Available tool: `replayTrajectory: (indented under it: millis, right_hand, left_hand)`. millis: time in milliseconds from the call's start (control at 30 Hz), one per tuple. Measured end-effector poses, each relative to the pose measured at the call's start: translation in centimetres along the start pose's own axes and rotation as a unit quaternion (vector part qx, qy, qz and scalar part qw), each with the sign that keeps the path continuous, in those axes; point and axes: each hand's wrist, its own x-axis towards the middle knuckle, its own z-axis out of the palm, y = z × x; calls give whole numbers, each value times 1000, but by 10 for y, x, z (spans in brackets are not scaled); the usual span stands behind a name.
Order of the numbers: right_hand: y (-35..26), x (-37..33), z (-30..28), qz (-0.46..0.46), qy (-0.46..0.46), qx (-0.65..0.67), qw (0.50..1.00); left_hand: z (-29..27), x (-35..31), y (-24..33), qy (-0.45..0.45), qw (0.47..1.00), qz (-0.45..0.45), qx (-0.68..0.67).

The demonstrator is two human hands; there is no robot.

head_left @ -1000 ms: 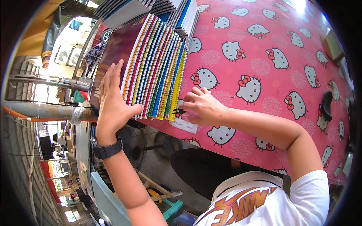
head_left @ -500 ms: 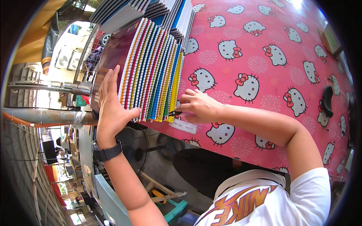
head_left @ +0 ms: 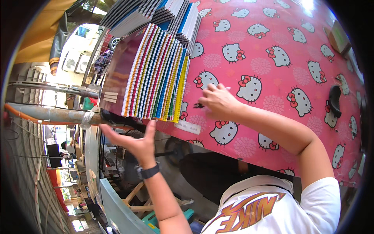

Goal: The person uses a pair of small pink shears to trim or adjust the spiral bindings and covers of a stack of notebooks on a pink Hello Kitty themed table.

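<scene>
A stack of spiral-bound notebooks with several coil colours, from orange to yellow, lies at the left end of the table, its dark maroon cover facing left. My left hand is off the stack, just below its near edge. Its thumb and fingers are spread, with nothing in them. Right of the yellow coils, my right hand hovers over the tablecloth with curled fingers. A small thin object with a dark tip sticks out of them; its kind cannot be made out.
The table has a pink cat-patterned cloth. More dark-coiled notebooks are piled behind the stack. A white label strip lies at the near edge. A black curved object is at right. Below stand a fan and a rusty pipe.
My left hand has let go of the stack's side and dropped toward me, opening. My right hand has moved away from the coils to the right with the dark-tipped object.
</scene>
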Motion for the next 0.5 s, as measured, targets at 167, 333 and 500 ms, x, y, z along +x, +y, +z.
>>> replayTrajectory:
  millis: [167,333,500]
  right_hand:
    - [20,-33,21,15,138,-66,988]
    - [32,-47,11,53,116,26,992]
    - [15,-45,10,-20,80,156,984]
  left_hand:
    - [45,-45,8,-18,999,14,45]
    - [57,-36,2,12,993,62,100]
    - [55,-28,-7,22,993,114,-12]
